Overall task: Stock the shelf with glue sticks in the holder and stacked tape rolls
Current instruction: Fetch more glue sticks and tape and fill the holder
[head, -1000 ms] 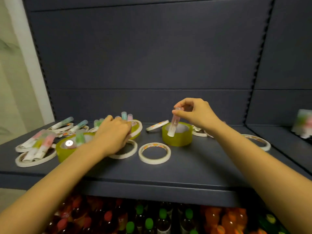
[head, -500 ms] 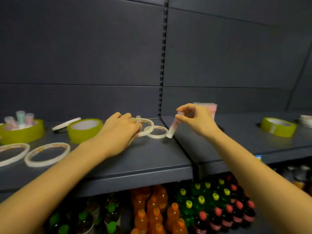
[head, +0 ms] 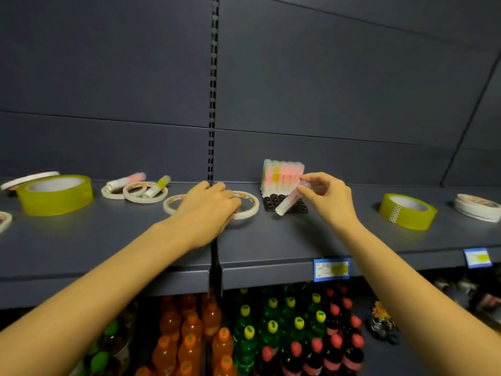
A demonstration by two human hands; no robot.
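Currently the right hand's (head: 329, 200) fingers (head: 311, 183) pinch the cap end of a pink glue stick (head: 288, 203). It is tilted, its base over the black holder (head: 271, 204) at the hand's 9 o'clock, where more glue sticks (head: 282, 175) stand along the back. The left hand (head: 208, 210) lies knuckles-up on the shelf (head: 271, 240), fingers bent over a thin white tape roll (head: 248, 206); whether they grip it I cannot tell. A green tape roll (head: 406, 211) sits at the right hand's 3 o'clock.

Pink glue stick (head: 288, 201) tilted above black holder (head: 284, 204); white tape rolls (head: 245, 204) flat.
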